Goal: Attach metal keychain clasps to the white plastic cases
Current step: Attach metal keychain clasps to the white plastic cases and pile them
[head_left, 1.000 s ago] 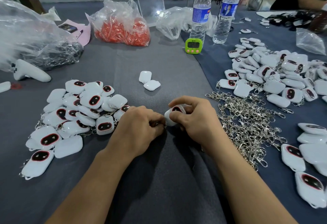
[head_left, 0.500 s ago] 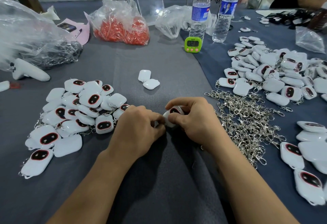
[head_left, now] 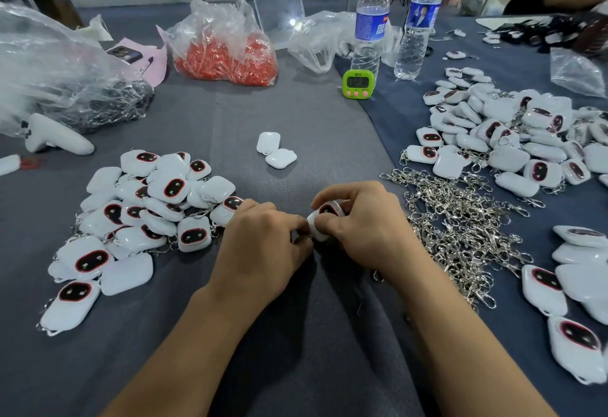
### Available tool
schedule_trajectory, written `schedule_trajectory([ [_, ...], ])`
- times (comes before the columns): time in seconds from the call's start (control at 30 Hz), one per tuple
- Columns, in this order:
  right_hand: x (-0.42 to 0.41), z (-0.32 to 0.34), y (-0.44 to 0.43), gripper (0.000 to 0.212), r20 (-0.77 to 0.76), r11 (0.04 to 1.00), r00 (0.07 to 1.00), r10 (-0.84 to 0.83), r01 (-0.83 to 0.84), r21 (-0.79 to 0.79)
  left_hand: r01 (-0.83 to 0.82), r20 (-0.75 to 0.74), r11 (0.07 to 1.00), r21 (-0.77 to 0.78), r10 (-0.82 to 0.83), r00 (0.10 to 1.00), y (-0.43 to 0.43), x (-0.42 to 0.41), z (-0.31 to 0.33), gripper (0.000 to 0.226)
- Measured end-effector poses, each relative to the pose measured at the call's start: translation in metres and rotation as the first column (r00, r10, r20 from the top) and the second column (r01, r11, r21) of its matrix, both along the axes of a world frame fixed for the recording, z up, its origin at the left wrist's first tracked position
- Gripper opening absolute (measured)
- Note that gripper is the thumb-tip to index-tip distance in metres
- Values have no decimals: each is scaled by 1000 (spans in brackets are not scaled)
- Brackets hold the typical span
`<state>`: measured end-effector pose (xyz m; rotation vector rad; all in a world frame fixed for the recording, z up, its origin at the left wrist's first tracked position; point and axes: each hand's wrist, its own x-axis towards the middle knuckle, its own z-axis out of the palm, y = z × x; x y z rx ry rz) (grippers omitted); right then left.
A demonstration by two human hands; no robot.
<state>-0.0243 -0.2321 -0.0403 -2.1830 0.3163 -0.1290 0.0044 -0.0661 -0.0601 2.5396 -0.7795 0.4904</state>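
The right hand (head_left: 362, 229) grips one white case (head_left: 324, 221) in the middle of the frame, a bit below center. Its fingers and thumb curl round the case and hold it just above the gray cloth (head_left: 296, 351). The dark window with the red ring faces up.

The left hand (head_left: 260, 239) is just left of the case and touches it. Its fingers are curled, and the fingertips pinch together right at the case's lower left corner. What they pinch is hidden behind the fingers. I think it is a clasp, but I cannot see it well.

The case is tilted. Its long way runs from lower left to upper right, so the low corner points at the left hand. That corner is the spot that matters. I think the clasp has to hook on there, so the left hand does the small work and the right hand only keeps the case from moving. Both hands are on the case, with no gap between them.

The pile of loose clasps (head_left: 460, 225) lies to the right, beside the right hand. A heap of cases (head_left: 158, 212) lies in the left middle of the frame, and some of them show bits of metal chain. More cases (head_left: 513, 140) lie at the upper right. Two plain cases (head_left: 276, 150) sit alone above the hands. A green timer (head_left: 358, 83) stands further up, near two water bottles (head_left: 370, 21).
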Motion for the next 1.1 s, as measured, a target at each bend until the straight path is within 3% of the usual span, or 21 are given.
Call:
schedule_trajectory([
  [0.27,-3,7,11,8,79,988,996,38,-26,-150,43,131,998,49,-50,990,-4,-3,2,8],
  [0.4,-1,7,13,7,46,984,998,34,-26,-174,20,146,997,71,-30,989,-5,-4,1,14],
  [0.57,-1,4,5,11,-66,998,998,-21,25,62,27,157,999,31,-32,987,-5,-8,6,20],
  [0.7,0,1,5,17,-110,937,993,-48,83,340,15,145,1000,-2,-15,989,-6,-9,4,25],
  [0.8,0,2,5,19,-122,872,991,-47,100,478,-12,42,987,-157,19,999,-6,-6,5,16],
  [0.9,0,5,7,16,-133,810,990,-37,108,577,-88,-173,925,-370,24,985,-5,-5,10,11],
  [0.97,1,8,8,15,-156,735,987,-41,135,665,-165,-339,841,-516,-23,940,-4,-3,11,12],
  [1.1,2,13,5,15,-175,571,983,-48,171,803,-254,-546,722,-643,-199,814,-1,4,11,17],
])
